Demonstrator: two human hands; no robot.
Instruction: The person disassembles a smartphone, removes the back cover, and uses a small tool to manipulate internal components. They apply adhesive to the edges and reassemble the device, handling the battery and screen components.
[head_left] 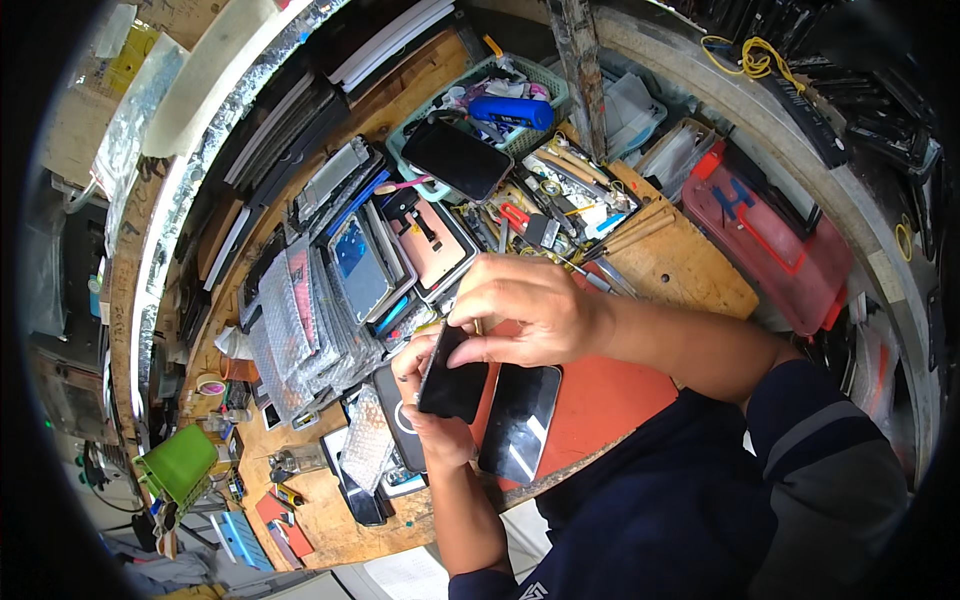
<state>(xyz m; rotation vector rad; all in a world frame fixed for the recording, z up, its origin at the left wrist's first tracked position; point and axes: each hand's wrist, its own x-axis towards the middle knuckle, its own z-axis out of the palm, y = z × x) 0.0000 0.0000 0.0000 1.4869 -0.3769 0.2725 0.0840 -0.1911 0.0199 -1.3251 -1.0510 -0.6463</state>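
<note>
A dark, flat phone (457,390) is held up at a tilt, its black face toward the right. My left hand (437,432) is wrapped round its lower part and left edge, with the fingers behind it. My right hand (530,310) is closed in a pinch at the phone's upper end, thumb against the black face. Between that thumb and the fingers a small brass-coloured bit shows, too little of it to name. Beneath lies a second phone (521,420), its glossy black face reflecting light, on a red-orange mat (625,400).
Left of my hands are bubble-wrapped flat packs (305,335) and stacked tablet-like panels (365,260). Beyond stands a pale green basket (405,125), with a black-faced device (457,160) leaning there. Tweezers and small tools crowd a tray (620,205). A red case (765,240) lies right.
</note>
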